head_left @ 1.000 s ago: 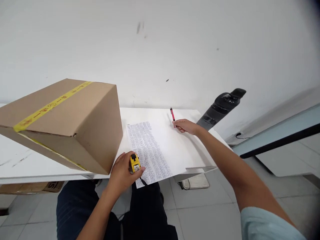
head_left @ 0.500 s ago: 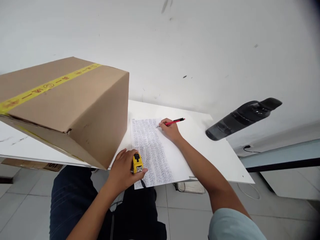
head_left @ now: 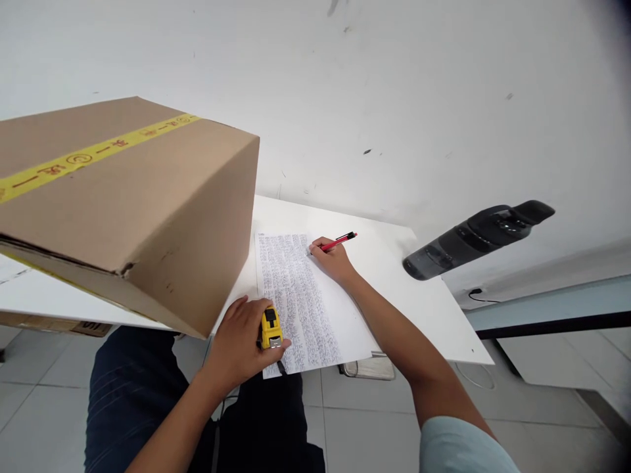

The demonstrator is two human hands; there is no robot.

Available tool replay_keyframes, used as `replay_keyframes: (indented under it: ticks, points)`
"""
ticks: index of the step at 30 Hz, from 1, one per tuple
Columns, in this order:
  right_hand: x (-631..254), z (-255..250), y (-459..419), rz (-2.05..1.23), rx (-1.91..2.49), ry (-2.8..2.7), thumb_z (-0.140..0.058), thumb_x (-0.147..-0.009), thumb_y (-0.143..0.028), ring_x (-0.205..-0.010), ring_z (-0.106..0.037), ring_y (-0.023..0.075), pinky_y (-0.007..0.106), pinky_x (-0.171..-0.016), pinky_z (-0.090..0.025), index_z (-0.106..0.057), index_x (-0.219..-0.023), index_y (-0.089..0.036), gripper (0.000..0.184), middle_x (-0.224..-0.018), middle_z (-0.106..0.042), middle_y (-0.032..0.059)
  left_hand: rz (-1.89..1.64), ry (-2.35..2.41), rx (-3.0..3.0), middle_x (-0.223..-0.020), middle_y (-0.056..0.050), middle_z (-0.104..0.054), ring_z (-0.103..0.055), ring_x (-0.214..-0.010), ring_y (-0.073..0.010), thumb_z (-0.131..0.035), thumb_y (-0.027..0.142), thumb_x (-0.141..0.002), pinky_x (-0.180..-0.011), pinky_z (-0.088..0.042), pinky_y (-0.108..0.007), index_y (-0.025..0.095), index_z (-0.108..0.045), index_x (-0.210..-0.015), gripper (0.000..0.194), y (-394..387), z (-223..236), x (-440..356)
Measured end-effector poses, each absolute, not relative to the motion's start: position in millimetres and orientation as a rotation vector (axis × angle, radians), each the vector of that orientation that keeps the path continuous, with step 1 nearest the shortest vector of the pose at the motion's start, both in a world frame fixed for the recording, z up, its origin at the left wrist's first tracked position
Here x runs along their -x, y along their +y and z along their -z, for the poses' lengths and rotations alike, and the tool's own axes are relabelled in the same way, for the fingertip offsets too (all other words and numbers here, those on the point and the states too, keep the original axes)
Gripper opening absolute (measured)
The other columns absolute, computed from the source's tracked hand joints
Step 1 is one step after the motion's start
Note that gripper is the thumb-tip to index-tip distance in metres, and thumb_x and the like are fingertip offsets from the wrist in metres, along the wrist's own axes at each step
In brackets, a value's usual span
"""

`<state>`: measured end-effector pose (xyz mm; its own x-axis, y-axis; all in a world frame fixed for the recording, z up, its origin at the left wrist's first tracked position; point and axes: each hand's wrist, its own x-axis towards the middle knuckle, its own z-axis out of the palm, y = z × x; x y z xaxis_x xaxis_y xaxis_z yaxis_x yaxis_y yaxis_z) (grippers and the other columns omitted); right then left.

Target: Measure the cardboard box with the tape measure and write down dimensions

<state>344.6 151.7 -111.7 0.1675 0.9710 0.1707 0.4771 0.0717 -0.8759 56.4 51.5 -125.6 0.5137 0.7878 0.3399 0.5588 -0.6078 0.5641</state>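
Observation:
My left hand (head_left: 241, 341) is wrapped around a small yellow tape measure (head_left: 271, 328) at the near edge of a white sheet (head_left: 296, 299) covered in dense handwriting. My right hand (head_left: 334, 261) grips a red pen (head_left: 339, 241), its tip resting on the upper right part of the written column. The sheet lies on a white table (head_left: 394, 276). A large cardboard box (head_left: 123, 203) sealed with yellow tape stands on the table just left of my left hand.
A dark grey bottle (head_left: 473, 238) stands at the table's right side. A white wall rises behind the table. Another table's edge (head_left: 552, 309) shows at the right. Grey floor tiles and my dark trousers lie below.
My right hand picked up the red pen from the far right and brought it left onto the written sheet. My left hand kept hold of the tape measure.

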Motion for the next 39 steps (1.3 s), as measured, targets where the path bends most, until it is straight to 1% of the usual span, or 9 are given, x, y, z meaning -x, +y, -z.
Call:
replay_keyframes:
  ticks: [3, 9, 13, 17, 25, 32, 39]
  points:
    - [-344.5, 111.2, 151.1, -0.693, 1.551, -1.441, -0.060, -0.078, -0.039, -0.074, -0.055, 0.0192, 0.033, -0.072, -0.046, -0.062, -0.070, -0.022, 0.018, -0.070, -0.063, 0.0005, -0.820, 1.095, -2.394, -0.121, -0.010, -0.073, -0.068, -0.116, -0.0347, -0.071, 0.053, -0.082, -0.112, -0.046, -0.060, 0.022, -0.053, -0.128, 0.058, 51.3, 126.9, -55.0]
    - [-344.2, 112.7, 151.6, -0.671, 1.560, -1.420, -0.059, -0.078, -0.039, -0.074, -0.055, 0.0193, 0.033, -0.072, -0.045, -0.061, -0.070, -0.023, 0.018, -0.070, -0.062, 0.0003, -0.809, 1.089, -2.391, -0.122, -0.009, -0.073, -0.068, -0.116, -0.0340, -0.070, 0.056, -0.083, -0.113, -0.046, -0.059, 0.024, -0.053, -0.129, 0.058, 51.5, 125.6, -54.1]
    - [-343.9, 112.4, 151.2, -0.666, 1.565, -1.421, -0.058, -0.078, -0.037, -0.076, -0.055, 0.0196, 0.033, -0.073, -0.045, -0.060, -0.069, -0.023, 0.017, -0.072, -0.062, 0.0005, -0.814, 1.084, -2.410, -0.122, -0.011, -0.072, -0.067, -0.118, -0.0357, -0.070, 0.056, -0.083, -0.113, -0.047, -0.060, 0.022, -0.054, -0.129, 0.060, 50.8, 124.9, -54.2]
    - [-344.9, 112.4, 150.5, -0.675, 1.562, -1.426, -0.059, -0.078, -0.037, -0.073, -0.054, 0.0189, 0.032, -0.070, -0.044, -0.061, -0.069, -0.023, 0.017, -0.071, -0.061, 0.0003, -0.825, 1.093, -2.383, -0.122, -0.011, -0.072, -0.067, -0.117, -0.0352, -0.070, 0.055, -0.082, -0.113, -0.047, -0.060, 0.022, -0.055, -0.129, 0.059, 49.9, 125.7, -54.4]
    - [-344.6, 111.5, 150.1, -0.655, 1.567, -1.388, -0.059, -0.077, -0.036, -0.070, -0.050, 0.0176, 0.031, -0.067, -0.042, -0.060, -0.067, -0.022, 0.017, -0.068, -0.059, -0.0008, -0.841, 1.103, -2.392, -0.120, -0.011, -0.072, -0.067, -0.117, -0.0357, -0.069, 0.057, -0.083, -0.111, -0.047, -0.060, 0.022, -0.056, -0.129, 0.059, 49.3, 127.0, -54.1]
    - [-345.6, 110.6, 150.6, -0.699, 1.563, -1.386, -0.060, -0.074, -0.037, -0.059, -0.042, 0.0144, 0.030, -0.058, -0.036, -0.059, -0.064, -0.022, 0.017, -0.060, -0.051, -0.0033, -0.840, 1.100, -2.415, -0.119, -0.011, -0.072, -0.067, -0.115, -0.0355, -0.071, 0.054, -0.083, -0.108, -0.048, -0.059, 0.021, -0.055, -0.128, 0.058, 48.9, 127.6, -54.9]
    - [-344.1, 111.8, 150.6, -0.654, 1.562, -1.375, -0.060, -0.074, -0.037, -0.066, -0.047, 0.0166, 0.031, -0.065, -0.040, -0.061, -0.066, -0.022, 0.017, -0.064, -0.055, -0.0017, -0.844, 1.115, -2.458, -0.119, -0.011, -0.072, -0.067, -0.115, -0.0354, -0.069, 0.054, -0.084, -0.108, -0.048, -0.058, 0.021, -0.053, -0.129, 0.059, 48.6, 129.7, -56.2]
